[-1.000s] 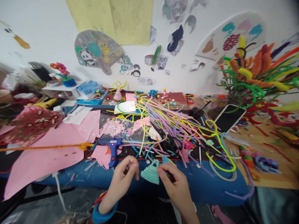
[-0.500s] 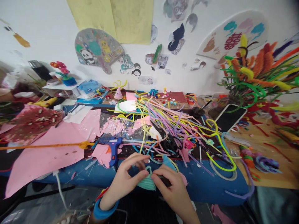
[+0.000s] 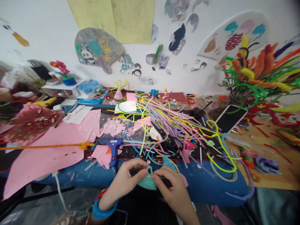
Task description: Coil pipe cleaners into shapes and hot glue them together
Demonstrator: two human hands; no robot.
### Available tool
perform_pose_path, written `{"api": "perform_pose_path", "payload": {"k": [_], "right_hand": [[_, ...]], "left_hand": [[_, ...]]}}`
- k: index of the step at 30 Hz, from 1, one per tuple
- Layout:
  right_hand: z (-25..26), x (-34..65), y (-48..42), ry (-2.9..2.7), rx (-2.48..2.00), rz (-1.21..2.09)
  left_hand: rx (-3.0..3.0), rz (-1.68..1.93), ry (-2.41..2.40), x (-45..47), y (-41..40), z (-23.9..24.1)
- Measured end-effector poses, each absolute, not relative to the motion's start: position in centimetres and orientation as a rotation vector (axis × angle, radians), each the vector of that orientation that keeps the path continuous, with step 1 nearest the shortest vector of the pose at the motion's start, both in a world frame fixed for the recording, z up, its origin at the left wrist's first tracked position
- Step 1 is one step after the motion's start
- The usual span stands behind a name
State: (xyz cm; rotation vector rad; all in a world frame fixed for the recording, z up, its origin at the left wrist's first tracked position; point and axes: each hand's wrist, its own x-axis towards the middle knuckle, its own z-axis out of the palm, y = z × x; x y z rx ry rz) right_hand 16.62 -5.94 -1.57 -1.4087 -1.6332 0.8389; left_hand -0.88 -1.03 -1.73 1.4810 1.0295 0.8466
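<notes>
At the table's near edge I hold a mint-green pipe cleaner piece (image 3: 146, 182), made of rows laid side by side, with a small loop standing up at its top. My left hand (image 3: 127, 178) is closed on its upper left side, thumb close to the loop. The thumb and forefinger of my right hand (image 3: 170, 184) pinch its right edge. Part of the piece is hidden behind my fingers. Just beyond my right hand lies a light-blue fuzzy piece (image 3: 169, 163). A blue glue gun (image 3: 113, 151) rests to the left, beyond my left hand.
A heap of pastel pipe cleaners (image 3: 164, 115) spreads across the middle. Pink sheets (image 3: 58, 147) cover the left side. At the right are a phone (image 3: 231, 118), a roll of tape (image 3: 225, 175) and a bunch of colourful pipe-cleaner stems (image 3: 260, 68). Black-handled scissors (image 3: 172, 145) lie among the scraps.
My left fingers have curled down a little closer to the loop. My right hand keeps its pinch, and the mint-green piece stays in nearly the same place.
</notes>
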Motion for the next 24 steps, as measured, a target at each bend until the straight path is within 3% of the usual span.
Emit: {"api": "perform_pose_path", "payload": {"k": [17, 24], "right_hand": [[-2.2, 16.6, -5.7, -1.617, -1.418, 0.835], [-2.7, 16.4, -5.4, -1.474, -1.41, 0.774]], "left_hand": [[1.65, 0.865, 1.06, -0.6, -1.4, -2.4], [1.446, 0.831, 1.036, -0.4, -1.4, -3.1]]}}
